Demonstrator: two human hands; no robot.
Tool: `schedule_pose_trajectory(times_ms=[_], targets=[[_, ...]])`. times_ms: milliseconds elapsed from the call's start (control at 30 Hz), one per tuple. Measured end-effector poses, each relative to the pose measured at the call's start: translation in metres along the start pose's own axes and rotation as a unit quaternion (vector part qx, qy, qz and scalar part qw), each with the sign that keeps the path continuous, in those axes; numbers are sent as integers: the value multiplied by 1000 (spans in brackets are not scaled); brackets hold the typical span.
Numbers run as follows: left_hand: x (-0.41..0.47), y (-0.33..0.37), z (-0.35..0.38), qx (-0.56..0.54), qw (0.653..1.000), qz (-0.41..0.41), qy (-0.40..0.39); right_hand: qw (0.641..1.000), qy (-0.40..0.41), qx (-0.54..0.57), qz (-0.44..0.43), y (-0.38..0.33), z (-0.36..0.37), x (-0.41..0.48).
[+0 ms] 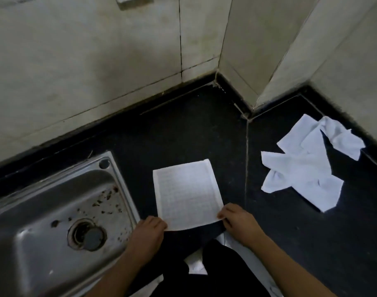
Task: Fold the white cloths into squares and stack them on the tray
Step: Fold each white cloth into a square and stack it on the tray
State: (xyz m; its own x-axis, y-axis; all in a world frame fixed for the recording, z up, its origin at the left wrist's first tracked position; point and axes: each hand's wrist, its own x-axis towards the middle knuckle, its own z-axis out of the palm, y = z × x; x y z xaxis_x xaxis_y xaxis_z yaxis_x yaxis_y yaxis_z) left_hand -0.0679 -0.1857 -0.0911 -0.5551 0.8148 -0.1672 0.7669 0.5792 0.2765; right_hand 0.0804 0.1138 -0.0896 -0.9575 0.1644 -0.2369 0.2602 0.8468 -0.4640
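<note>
Here's the cloth (187, 194), a white rectangle lying flat on the dark tabletop (183, 133), just right of the sink (54, 211). Both hands are on its near edge. The left hand (150, 229) has the near-left corner pinched in its grip, fingers curled over the hem. The right hand (239, 219) pinches the near-right corner the same way, thumb side on top. Both wrists sit low, forearms coming in from the bottom of the view, palms turned down toward the surface.

This thing looks light and limp, a thin woven piece with no stiffness of its own, so it should sag wherever it isn't held. Corners are the place to take it: two corners keep an edge straight, and the dark stone likely gives enough drag to hold the far end in place while the near edge goes over. It's a rectangle now, so one more fold looks needed for a square.

Off to the right, the pile (307, 166) of unfolded cloths lies crumpled, well apart. No tray in sight.
</note>
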Motion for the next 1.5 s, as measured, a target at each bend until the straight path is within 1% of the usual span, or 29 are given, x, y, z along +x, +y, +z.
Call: schedule_pose_trajectory(times_ms=[67,133,200,333,400,467,533,600,700,800,867,967,1067,1233,1333,1433,1500], targets=[[-2,0,1,-20,1000,-4,-5,1000,2,12,-4,5,2,-1],[-1,0,0,-44,999,-12,-11,1000,-15,14,-11,6,-4,3],[1,-1,-5,-80,996,-26,-22,999,-42,28,9,6,-13,6],[15,-7,-27,-172,977,-87,-88,989,-82,101,63,7,-32,23],[28,-16,-38,-228,958,-144,-96,979,-82,152,104,6,-40,36],[45,-25,-47,-294,928,-222,-51,969,-49,202,136,6,-46,54],[62,-32,-54,-358,887,-292,22,953,-4,254,164,4,-49,75],[79,-35,-57,-393,849,-345,73,937,34,296,183,1,-49,97],[96,-39,-50,-400,825,-378,131,925,83,314,198,-4,-46,120],[109,-40,-43,-379,827,-382,162,930,129,289,186,-6,-41,136],[117,-39,-38,-372,833,-368,178,940,151,254,168,-3,-35,146],[122,-41,-25,-323,856,-343,212,955,183,196,128,3,-25,154],[122,-45,-11,-270,873,-318,254,954,231,162,104,4,-15,158],[126,-43,-4,-258,859,-313,313,940,281,156,115,4,-5,161],[128,-42,2,-232,863,-308,327,937,294,142,122,4,0,163],[131,-42,5,-200,873,-316,313,940,294,129,116,5,1,164],[130,-41,5,-205,873,-319,306,940,282,144,123,3,-2,161]])
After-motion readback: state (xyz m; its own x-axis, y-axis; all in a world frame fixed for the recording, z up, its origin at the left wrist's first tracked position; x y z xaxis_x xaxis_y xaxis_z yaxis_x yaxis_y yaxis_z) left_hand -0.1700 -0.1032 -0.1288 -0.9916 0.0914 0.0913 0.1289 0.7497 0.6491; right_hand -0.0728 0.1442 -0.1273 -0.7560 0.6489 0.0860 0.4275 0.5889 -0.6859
